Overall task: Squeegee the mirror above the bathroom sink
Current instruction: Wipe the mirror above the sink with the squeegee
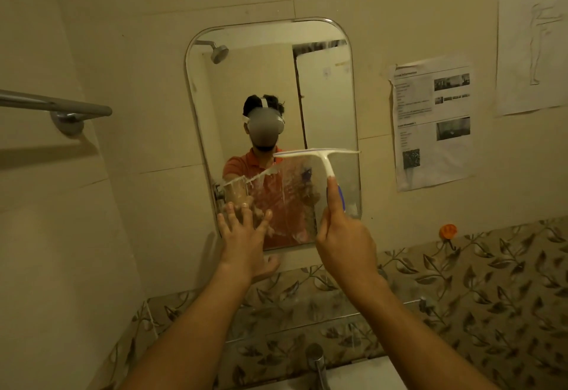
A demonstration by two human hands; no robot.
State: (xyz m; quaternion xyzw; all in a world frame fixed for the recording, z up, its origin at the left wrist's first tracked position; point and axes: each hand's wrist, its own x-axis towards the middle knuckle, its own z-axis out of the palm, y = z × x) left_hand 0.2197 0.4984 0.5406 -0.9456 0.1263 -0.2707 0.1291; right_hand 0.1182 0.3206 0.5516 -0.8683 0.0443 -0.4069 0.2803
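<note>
A rounded rectangular mirror (270,60) hangs on the tiled wall. Its lower part is smeared with soapy foam, and the upper part reflects a person in an orange shirt. My right hand (344,242) grips the handle of a white squeegee (319,159), index finger stretched up along the stem. The blade lies level against the glass on the mirror's right side, just above the foam. My left hand (244,236) presses flat on the mirror's lower left corner, fingers spread.
A metal towel bar (55,106) juts from the left wall. Printed paper sheets (433,122) are stuck to the wall right of the mirror. An orange hook (448,231) sits above leaf-patterned tiles. A glass shelf (307,322), tap (318,362) and sink (368,374) lie below.
</note>
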